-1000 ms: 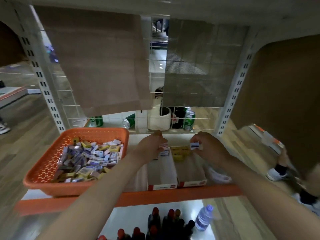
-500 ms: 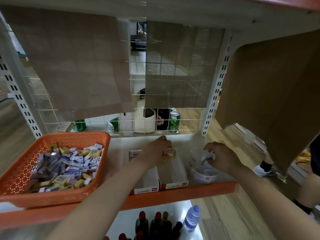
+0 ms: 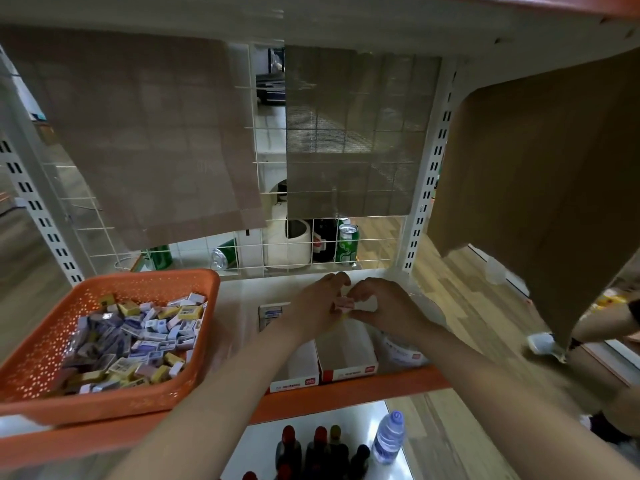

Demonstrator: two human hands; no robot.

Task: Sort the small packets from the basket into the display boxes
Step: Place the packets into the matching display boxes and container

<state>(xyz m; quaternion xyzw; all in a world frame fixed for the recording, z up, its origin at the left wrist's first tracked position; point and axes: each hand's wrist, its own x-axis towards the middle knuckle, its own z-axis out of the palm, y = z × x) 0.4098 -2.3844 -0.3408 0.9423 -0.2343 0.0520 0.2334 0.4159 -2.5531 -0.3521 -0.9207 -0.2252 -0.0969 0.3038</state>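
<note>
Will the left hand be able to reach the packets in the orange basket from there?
Probably yes. The orange basket sits open close beside the left hand, nothing between, but a pink packet occupies its fingers.

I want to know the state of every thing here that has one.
Orange perforated plastic basket: full of small packets.
Left white cardboard display box: open-topped, blue-white packets at its back.
Right white cardboard display box: open-topped, visible floor bare.
Left hand: pinches small pink packet.
Right hand: fingers curled, pinching the same packet.
Green drink can: upright.
Second green can: on its side.
Clear plastic water bottle: upright, capped.
</note>
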